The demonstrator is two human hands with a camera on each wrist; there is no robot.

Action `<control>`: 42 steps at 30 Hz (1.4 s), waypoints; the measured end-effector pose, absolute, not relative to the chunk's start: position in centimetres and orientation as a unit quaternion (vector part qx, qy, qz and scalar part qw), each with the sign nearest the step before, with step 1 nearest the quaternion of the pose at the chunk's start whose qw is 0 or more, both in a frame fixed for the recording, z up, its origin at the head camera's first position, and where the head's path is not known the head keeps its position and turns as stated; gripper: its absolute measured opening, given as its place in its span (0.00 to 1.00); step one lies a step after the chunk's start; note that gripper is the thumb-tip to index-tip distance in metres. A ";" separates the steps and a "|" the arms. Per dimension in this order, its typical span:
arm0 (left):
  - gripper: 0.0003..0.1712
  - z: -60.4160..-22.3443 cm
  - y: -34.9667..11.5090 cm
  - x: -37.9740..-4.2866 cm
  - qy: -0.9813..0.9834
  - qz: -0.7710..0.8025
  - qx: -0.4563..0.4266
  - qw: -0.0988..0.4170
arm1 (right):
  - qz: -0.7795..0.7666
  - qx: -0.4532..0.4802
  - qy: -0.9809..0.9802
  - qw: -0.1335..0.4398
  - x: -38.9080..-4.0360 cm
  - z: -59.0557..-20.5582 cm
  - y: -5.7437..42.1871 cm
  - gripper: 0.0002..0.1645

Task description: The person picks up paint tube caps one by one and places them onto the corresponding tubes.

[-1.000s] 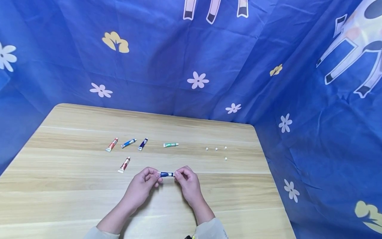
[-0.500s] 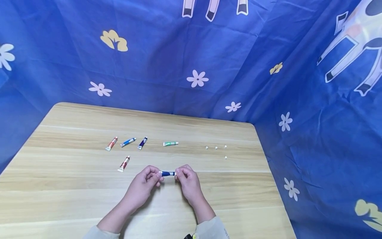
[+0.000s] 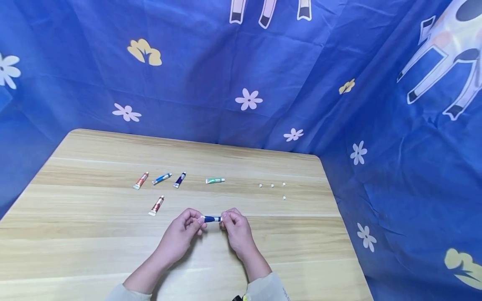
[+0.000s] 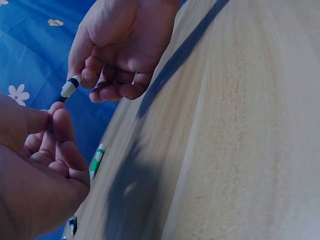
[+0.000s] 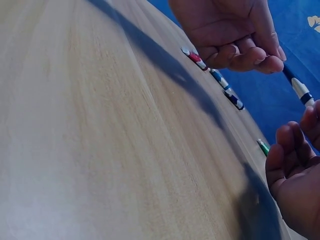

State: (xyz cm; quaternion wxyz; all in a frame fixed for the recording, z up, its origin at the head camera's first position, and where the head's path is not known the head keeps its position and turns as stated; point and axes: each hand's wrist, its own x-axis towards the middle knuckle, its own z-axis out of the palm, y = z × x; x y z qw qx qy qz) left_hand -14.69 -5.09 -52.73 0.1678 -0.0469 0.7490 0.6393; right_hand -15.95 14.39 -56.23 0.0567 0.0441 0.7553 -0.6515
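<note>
A small dark blue paint tube (image 3: 211, 219) is held level between both hands, above the table. My left hand (image 3: 179, 235) pinches its flat tail end between thumb and fingers. At the other end, my right hand (image 3: 239, 234) pinches the white cap, mostly covered by the fingertips in the head view. The left wrist view shows the tube's pale shoulder and dark band (image 4: 69, 88) between the hands. In the right wrist view, the tube (image 5: 297, 87) slants between the two sets of fingertips.
On the wooden table (image 3: 308, 251), an orange-red tube (image 3: 141, 181), light blue tube (image 3: 162, 179), another dark blue tube (image 3: 179, 180) and green tube (image 3: 215, 181) lie farther back. A dark red tube (image 3: 156, 205) lies nearer. Several small white pieces (image 3: 272, 185) sit right. Blue cloth (image 3: 211, 83) surrounds the table.
In the head view, the tube and right fingertips have shifted very slightly right. Both hands keep their hold at the two ends, and the things on the table stay put.
</note>
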 end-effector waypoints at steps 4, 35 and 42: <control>0.07 -52.8 -5.1 -14.5 0.751 0.638 -0.039 0.166 | -0.651 0.041 0.756 0.057 -15.8 -56.1 14.4 0.25; 0.10 -54.0 -6.5 -13.9 0.854 0.499 0.109 0.097 | -0.578 0.019 0.815 0.014 -14.8 -56.4 14.3 0.25; 0.12 -53.6 -6.3 -13.9 0.919 0.370 0.134 0.021 | -0.563 0.008 0.826 0.023 -14.8 -56.8 14.1 0.23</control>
